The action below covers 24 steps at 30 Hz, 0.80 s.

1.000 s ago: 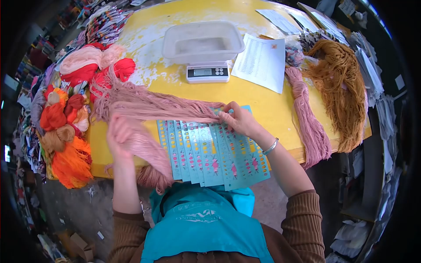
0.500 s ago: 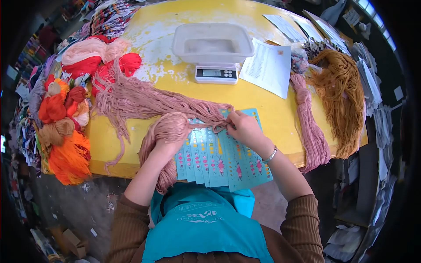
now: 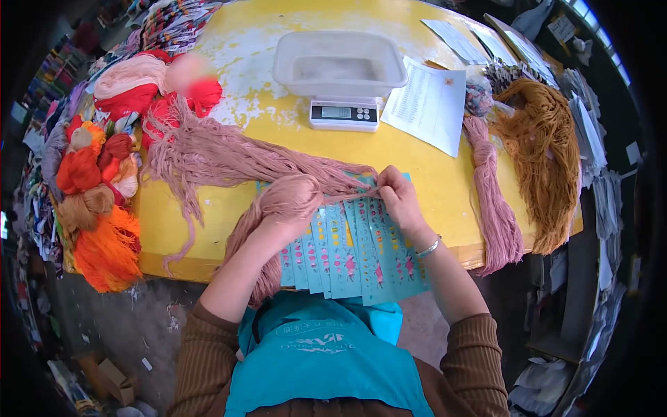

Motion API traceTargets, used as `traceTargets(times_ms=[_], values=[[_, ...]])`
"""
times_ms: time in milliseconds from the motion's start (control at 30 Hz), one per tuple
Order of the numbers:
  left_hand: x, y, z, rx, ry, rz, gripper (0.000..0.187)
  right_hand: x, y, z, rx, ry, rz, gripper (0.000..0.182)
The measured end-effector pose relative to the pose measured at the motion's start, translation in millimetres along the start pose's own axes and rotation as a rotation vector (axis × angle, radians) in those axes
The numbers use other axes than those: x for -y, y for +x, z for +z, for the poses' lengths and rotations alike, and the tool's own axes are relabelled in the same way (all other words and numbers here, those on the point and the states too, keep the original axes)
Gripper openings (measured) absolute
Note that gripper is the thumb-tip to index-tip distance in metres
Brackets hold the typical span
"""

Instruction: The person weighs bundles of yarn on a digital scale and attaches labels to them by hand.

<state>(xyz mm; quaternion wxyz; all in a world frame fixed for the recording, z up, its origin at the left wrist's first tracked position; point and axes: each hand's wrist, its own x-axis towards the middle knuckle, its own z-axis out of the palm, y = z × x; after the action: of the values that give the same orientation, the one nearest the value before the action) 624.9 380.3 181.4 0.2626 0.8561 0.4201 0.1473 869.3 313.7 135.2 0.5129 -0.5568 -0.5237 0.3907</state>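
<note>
My left hand (image 3: 286, 226) is closed on a thick bundle of dusty-pink thread (image 3: 288, 197), whose tail hangs down past the table edge beside my forearm. Between thumb and fingers, my right hand (image 3: 401, 201) pinches strands of pink thread drawn across from that bundle. Both hands are over a fan of overlapping turquoise printed cards (image 3: 347, 257) with pink flowers and rows of dots. Just beyond them, a long loose hank of pink thread (image 3: 236, 153) stretches left across the table, its right end close to my right hand.
A digital scale (image 3: 344, 115) with a translucent plastic tub (image 3: 339, 66) stands ahead, beside a printed sheet (image 3: 427, 104). Red and orange yarn (image 3: 108, 243) is piled at left. A tied pink hank (image 3: 492, 201) and a brown hank (image 3: 538, 160) lie at right on the yellow table (image 3: 278, 21).
My right hand has moved slightly right and my left hand slightly right too, with the bundle. The strands between the hands now look straighter.
</note>
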Motion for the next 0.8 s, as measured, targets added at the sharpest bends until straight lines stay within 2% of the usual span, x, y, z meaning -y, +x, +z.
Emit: traceTargets(times_ms=[33, 67, 100, 133, 167, 200, 233, 267, 367, 400, 467, 500, 567, 633, 667, 733, 800], values=[[0.7, 3.0, -7.1, 0.090, -0.011, -0.057, 0.018, 15.1, -2.1, 3.0, 0.016, -0.205, 0.047, 0.003], [21.1, 3.3, -1.5, -0.030, 0.031, 0.140, 0.016, 22.8, -3.6, 5.1, 0.034, -0.408, 0.092, 0.005], [38.8, -6.6, 5.8, -0.073, -0.358, 0.044, 0.016, 17.6, -4.7, 6.0, 0.083, -0.617, 0.012, 0.016], [40.4, -15.6, 0.2, -0.116, -0.746, -0.055, 0.016, 18.9, -5.9, 9.4, 0.084, -0.615, 0.015, 0.016], [75.4, -18.1, 0.1, -0.106, -0.670, -0.088, 0.015, 22.6, -7.3, 14.2, 0.055, -0.699, -0.109, 0.020], [72.3, -27.0, -35.1, -0.008, -0.917, -0.269, 0.016, 24.5, -8.2, 16.8, 0.025, -0.781, -0.233, 0.025], [63.0, -34.9, -67.7, 0.095, -1.159, -0.454, 0.018, 22.7, -8.3, 16.5, 0.027, -0.782, -0.230, 0.025], [66.2, -41.6, -70.4, 0.010, -1.215, -0.546, 0.020, 19.7, -8.0, 15.6, 0.036, -0.770, -0.202, 0.028], [70.0, -50.9, -87.3, -0.017, -1.148, -0.489, 0.021, 25.0, -7.1, 12.9, 0.059, -0.727, -0.127, 0.031], [69.8, -50.1, -100.5, -0.072, -1.155, -0.570, 0.020, 28.2, -8.0, 10.8, 0.073, -0.695, -0.075, 0.032], [68.6, -41.3, -129.3, -0.304, -1.015, -0.602, 0.019, 30.0, -9.1, 3.3, 0.068, -0.646, -0.015, 0.031], [85.1, -39.5, -149.9, -0.229, -1.116, -0.511, 0.019, 30.5, -9.5, 1.6, 0.067, -0.591, 0.046, 0.031], [103.4, -28.8, -177.3, -0.312, -1.092, -0.413, 0.020, 30.6, -7.9, 1.4, 0.036, -0.555, 0.061, 0.031], [142.3, -11.7, -192.8, -0.436, -0.950, -0.416, 0.022, 30.0, -4.9, 4.6, 0.005, -0.519, 0.073, 0.030], [168.5, -8.2, -208.6, -0.433, -1.065, -0.413, 0.025, 29.1, -3.2, 8.0, -0.037, -0.625, 0.039, 0.030], [211.4, -6.6, -229.7, -0.604, -1.429, -0.493, 0.023, 25.6, -0.6, 12.4, -0.073, -0.729, -0.008, 0.030], [242.9, -19.0, -233.6, -0.767, -1.431, -0.483, 0.020, 21.3, -0.8, 13.3, -0.136, -0.835, -0.011, 0.029]])
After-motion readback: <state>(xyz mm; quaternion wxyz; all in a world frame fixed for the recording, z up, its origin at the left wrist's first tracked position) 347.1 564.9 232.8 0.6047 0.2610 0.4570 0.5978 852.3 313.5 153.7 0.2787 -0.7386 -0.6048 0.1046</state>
